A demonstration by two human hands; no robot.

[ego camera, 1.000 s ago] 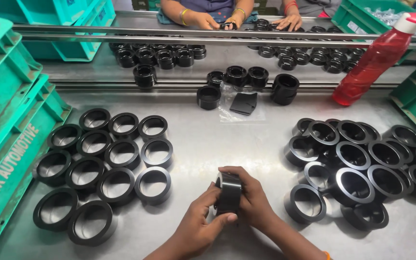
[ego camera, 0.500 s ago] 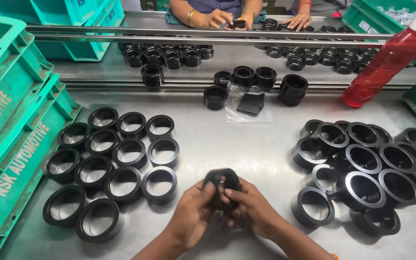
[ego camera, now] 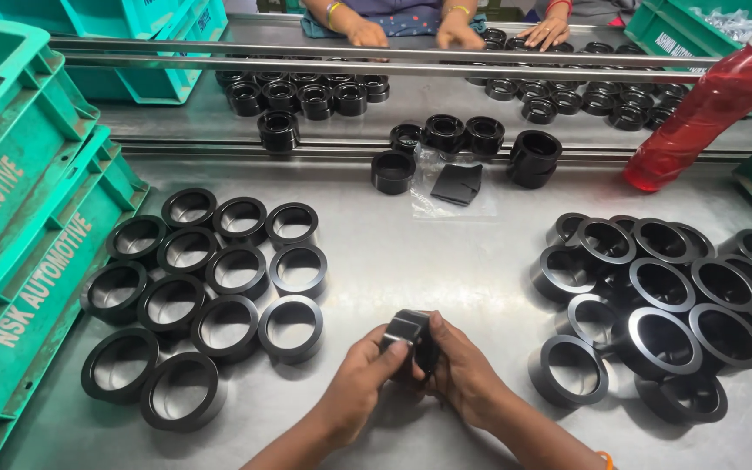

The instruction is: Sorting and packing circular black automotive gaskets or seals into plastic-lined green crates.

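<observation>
Fingers of my left hand (ego camera: 360, 376) and right hand (ego camera: 461, 372) grip one black ring (ego camera: 409, 335) between them. Neat rings (ego camera: 219, 278) lie left on the bench (ego camera: 428, 252), a looser pile (ego camera: 663, 287) right.

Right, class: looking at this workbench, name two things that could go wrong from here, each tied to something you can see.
1. Both hands, left hand and right hand, hold one black ring above the bare steel table; a slip could drop and dent it.
2. The rings on the right lie overlapping in a loose heap; a nudge from the forearm might scatter them, perhaps mixing them with the neat rows on the left.
</observation>
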